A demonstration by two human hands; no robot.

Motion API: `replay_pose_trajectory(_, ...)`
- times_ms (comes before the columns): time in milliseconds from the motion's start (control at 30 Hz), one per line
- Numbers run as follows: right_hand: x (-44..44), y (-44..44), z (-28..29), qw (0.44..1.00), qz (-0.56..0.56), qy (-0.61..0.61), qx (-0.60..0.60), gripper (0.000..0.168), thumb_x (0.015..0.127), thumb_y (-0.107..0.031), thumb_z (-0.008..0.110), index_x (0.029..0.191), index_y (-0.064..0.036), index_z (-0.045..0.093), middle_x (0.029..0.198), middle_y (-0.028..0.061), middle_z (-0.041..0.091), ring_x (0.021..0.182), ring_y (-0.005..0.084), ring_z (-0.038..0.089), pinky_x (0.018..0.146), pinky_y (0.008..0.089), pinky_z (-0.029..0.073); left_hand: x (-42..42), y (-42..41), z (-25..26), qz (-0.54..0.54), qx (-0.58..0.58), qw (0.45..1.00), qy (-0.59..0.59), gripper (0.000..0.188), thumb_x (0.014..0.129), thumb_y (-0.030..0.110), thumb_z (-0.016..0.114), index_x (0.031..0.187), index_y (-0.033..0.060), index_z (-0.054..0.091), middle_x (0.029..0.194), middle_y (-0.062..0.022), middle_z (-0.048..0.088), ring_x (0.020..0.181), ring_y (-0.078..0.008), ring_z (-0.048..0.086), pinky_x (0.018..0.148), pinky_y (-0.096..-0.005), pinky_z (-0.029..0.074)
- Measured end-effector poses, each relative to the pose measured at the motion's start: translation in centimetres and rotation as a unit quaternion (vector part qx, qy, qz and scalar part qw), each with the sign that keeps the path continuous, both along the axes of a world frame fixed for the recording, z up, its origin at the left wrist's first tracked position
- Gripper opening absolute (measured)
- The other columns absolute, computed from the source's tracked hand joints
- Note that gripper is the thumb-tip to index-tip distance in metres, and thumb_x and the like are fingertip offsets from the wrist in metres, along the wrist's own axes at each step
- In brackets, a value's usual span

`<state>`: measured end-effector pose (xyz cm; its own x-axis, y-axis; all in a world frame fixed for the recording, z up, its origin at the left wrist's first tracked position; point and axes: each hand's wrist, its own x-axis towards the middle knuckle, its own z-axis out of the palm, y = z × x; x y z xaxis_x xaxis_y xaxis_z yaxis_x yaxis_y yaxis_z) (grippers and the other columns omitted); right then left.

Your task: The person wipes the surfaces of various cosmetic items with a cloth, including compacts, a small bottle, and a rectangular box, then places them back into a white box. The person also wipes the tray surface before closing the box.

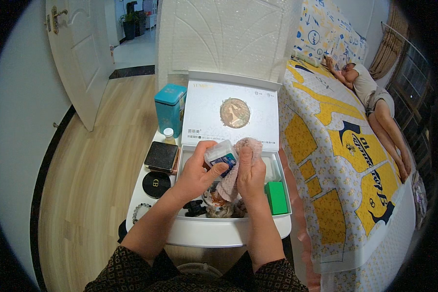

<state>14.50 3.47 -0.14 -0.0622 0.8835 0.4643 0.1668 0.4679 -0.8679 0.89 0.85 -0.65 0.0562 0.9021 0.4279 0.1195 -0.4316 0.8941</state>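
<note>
My left hand [197, 175] grips a small clear plastic container [219, 151] with a dark blue label, tilted above the open box. In my right hand [251, 173] is a bunched pink cloth [228, 184], its upper end pinched under the thumb, against the container's right side. Below both hands lies a white cardboard box [285, 208] with its printed lid [208, 109] raised behind. Inside it are a green box [276, 198] at the right, a black hair claw clip [195, 208] and fuzzy hair ties [219, 211]; my hands hide part of the inside.
Left of the box, the white table [204, 233] holds a teal tin [169, 107], a small bottle [168, 135], a black square case [161, 156], a round black compact [156, 184] and a beaded bracelet [140, 211]. A person [367, 85] lies on the bed [328, 146] at the right.
</note>
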Motion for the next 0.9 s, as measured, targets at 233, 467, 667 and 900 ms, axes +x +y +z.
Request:
replay_pose_trajectory(233, 0.4, 0.5, 0.1, 0.991, -0.013, 0.128, -0.024, 0.041, 0.089, -0.034, 0.037, 0.089, 0.003, 0.055, 0.072, 0.0107, 0.058, 0.069, 0.0184, 0.056, 0.061, 0.0298, 0.044, -0.1, 0.1, 0.1, 0.048, 0.046, 0.993, 0.093, 0.043, 0.081, 0.033, 0.055, 0.105, 0.002, 0.036, 0.075, -0.0119, 0.056, 0.066, -0.0165, 0.056, 0.057, -0.0283, 0.045)
replay_pose_trajectory(467, -0.8, 0.1, -0.4, 0.995, 0.096, 0.012, 0.013, 0.033, 0.089, -0.028, 0.039, 0.101, 0.0, 0.051, 0.091, 0.0142, 0.056, 0.086, 0.0211, 0.053, 0.076, 0.0291, 0.04, -0.1, 0.4, -0.6, 0.036, -0.034, 0.994, 0.098, 0.048, 0.085, 0.037, 0.046, 0.113, 0.0017, 0.031, 0.083, -0.0089, 0.05, 0.07, -0.0134, 0.049, 0.064, -0.0261, 0.041)
replay_pose_trajectory(667, -1.0, 0.1, -0.2, 0.981, 0.018, 0.179, -0.078, 0.036, 0.09, -0.031, 0.039, 0.094, 0.002, 0.053, 0.086, 0.0092, 0.056, 0.079, 0.0143, 0.051, 0.071, 0.0272, 0.041, 0.5, 0.6, -1.2, -0.06, -0.024, 0.998, -0.023, 0.045, 0.085, 0.024, 0.05, 0.116, 0.0008, 0.027, 0.089, -0.0121, 0.054, 0.077, -0.0128, 0.053, 0.068, -0.0253, 0.044)
replay_pose_trajectory(900, -0.2, 0.0, 0.8, 0.97, 0.002, 0.237, -0.052, 0.036, 0.09, -0.03, 0.039, 0.092, 0.002, 0.054, 0.086, 0.009, 0.057, 0.079, 0.0145, 0.052, 0.073, 0.0265, 0.041, 0.3, 0.5, -0.7, -0.04, -0.038, 0.998, 0.031, 0.037, 0.081, 0.022, 0.055, 0.107, -0.0009, 0.042, 0.087, -0.0158, 0.057, 0.08, -0.021, 0.058, 0.067, -0.0321, 0.046)
